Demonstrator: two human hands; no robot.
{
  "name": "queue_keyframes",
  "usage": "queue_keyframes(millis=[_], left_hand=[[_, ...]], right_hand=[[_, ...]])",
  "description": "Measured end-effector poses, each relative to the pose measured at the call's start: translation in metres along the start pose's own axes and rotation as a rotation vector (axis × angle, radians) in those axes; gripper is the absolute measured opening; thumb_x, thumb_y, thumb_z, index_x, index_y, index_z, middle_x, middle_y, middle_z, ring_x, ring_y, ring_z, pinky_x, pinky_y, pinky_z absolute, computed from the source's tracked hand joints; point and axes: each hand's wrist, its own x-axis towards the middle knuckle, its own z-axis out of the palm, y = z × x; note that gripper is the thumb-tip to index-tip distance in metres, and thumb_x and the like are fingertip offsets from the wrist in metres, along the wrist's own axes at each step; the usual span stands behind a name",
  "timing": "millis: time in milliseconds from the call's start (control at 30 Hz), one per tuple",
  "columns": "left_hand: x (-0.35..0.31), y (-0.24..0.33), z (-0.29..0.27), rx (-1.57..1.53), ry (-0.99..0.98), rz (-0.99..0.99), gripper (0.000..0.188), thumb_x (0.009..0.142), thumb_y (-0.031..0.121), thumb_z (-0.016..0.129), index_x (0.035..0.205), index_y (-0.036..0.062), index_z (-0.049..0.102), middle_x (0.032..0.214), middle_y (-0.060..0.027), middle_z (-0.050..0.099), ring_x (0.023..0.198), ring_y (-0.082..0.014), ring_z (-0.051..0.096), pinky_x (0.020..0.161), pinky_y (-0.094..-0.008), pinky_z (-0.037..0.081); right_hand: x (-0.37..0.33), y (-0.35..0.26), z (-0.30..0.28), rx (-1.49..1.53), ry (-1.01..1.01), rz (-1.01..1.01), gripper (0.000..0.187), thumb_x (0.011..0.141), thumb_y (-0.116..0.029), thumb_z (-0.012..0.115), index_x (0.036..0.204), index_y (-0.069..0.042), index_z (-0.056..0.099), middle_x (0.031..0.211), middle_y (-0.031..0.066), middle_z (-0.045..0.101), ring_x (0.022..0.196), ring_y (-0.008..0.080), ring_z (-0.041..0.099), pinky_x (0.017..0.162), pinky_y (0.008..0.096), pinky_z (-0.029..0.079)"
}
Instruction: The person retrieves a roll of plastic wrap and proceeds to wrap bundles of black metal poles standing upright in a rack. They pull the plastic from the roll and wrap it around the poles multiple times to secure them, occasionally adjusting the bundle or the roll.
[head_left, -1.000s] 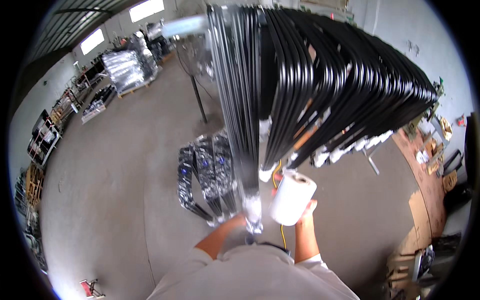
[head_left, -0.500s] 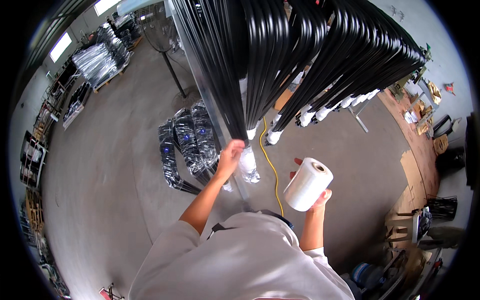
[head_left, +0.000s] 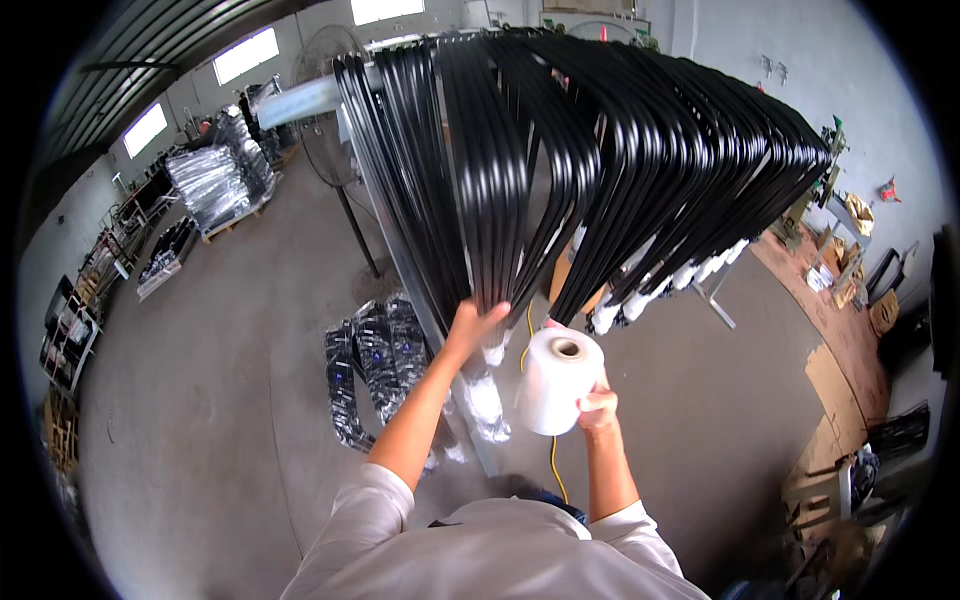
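Closer together than half a second ago, the left hand (head_left: 470, 328) and the film roll (head_left: 548, 395) have only a narrow gap between them. Film-wrapped bundles (head_left: 374, 338) lie on the floor (head_left: 225, 380) at eight o'clock from the left hand, which touches black tubes (head_left: 492, 215) running from twelve to six; blur hides whether it is closed. At its four o'clock is the roll, long axis tilted slightly toward one; the right hand (head_left: 598, 406), nearer, grips it.

The left hand (head_left: 478, 328) had crossed to the lower end of the next bundle of black tubes (head_left: 490, 220), and the right hand (head_left: 598, 405) had swung the white roll (head_left: 548, 395) nearer, tilting less.
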Motion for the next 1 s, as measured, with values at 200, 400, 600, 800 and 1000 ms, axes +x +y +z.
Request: queue_keyframes(millis=[200, 400, 600, 800, 1000], left_hand=[[0.004, -0.061, 0.018, -0.048, 0.171, 0.134, 0.015, 0.079, 0.009, 0.058, 0.088, -0.0031, 0.06, 0.079, -0.0031, 0.062, 0.073, -0.0063, 0.05, 0.065, -0.0252, 0.043], [-0.009, -0.039, 0.044, -0.025, 0.405, 0.118, 0.014, 0.078, 0.005, 0.055, 0.086, -0.0061, 0.06, 0.075, -0.0044, 0.063, 0.067, -0.0055, 0.052, 0.058, -0.0233, 0.044], [-0.027, 0.023, 0.053, 0.096, 0.531, 0.162, 0.009, 0.077, 0.002, 0.053, 0.077, -0.0051, 0.059, 0.066, -0.0057, 0.061, 0.06, -0.0079, 0.052, 0.056, -0.0251, 0.043], [-0.025, 0.042, 0.065, 0.095, 0.681, 0.177, 0.026, 0.078, 0.02, 0.06, 0.072, -0.0055, 0.056, 0.059, -0.0078, 0.057, 0.056, -0.0094, 0.051, 0.051, -0.0283, 0.042], [-0.017, 0.07, 0.065, -0.086, 0.642, 0.188, 0.032, 0.083, 0.024, 0.059, 0.075, -0.0068, 0.056, 0.064, -0.0032, 0.058, 0.06, -0.0068, 0.048, 0.052, -0.026, 0.042]], right_hand=[[0.063, 0.0, -0.011, -0.411, -0.007, -0.239, 0.09, 0.037, -0.028, 0.071, 0.118, 0.001, 0.047, 0.129, 0.0197, 0.036, 0.125, 0.0282, 0.03, 0.101, 0.0354, 0.025], [0.073, -0.002, -0.033, -0.527, -0.131, -0.27, 0.085, 0.037, -0.033, 0.072, 0.113, -0.002, 0.05, 0.129, 0.0193, 0.037, 0.132, 0.0316, 0.011, 0.104, 0.04, 0.015], [0.088, -0.014, -0.053, -0.618, -0.299, -0.093, 0.086, 0.029, -0.028, 0.066, 0.11, -0.002, 0.053, 0.122, 0.0163, 0.044, 0.128, 0.0306, 0.022, 0.104, 0.0374, 0.016], [0.092, -0.017, -0.035, -0.2, -0.272, -0.112, 0.092, 0.031, -0.029, 0.068, 0.114, 0.004, 0.046, 0.105, 0.0077, 0.051, 0.099, 0.0192, 0.049, 0.09, 0.0264, 0.034], [0.095, -0.045, 0.001, -0.069, -0.253, -0.182, 0.077, 0.04, -0.015, 0.07, 0.109, 0.01, 0.046, 0.099, 0.0143, 0.058, 0.089, 0.0232, 0.057, 0.084, 0.0294, 0.042]])
